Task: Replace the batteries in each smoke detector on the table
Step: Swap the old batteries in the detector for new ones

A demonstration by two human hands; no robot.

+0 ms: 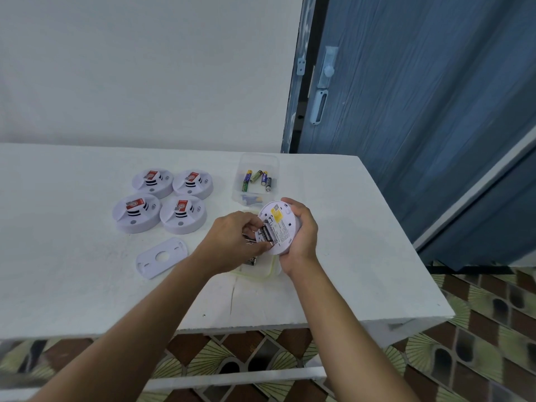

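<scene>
Head view, right hand [302,237] gripping upturned smoke detector [280,220], left hand [232,242] seemingly pinching batteries [265,235] in its compartment

One wide-angle view being taken from the person's head, being aimed forward and down across a white table [72,285], the left hand [232,245] and right hand [301,236] being framed close at centre, a wall [145,68] and blue door [420,111] being caught behind, tiled floor [478,329] below

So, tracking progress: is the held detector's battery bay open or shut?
Open: the detector shows bare batteries in back, left hand pinching them, right hand gripping its rim.
</scene>
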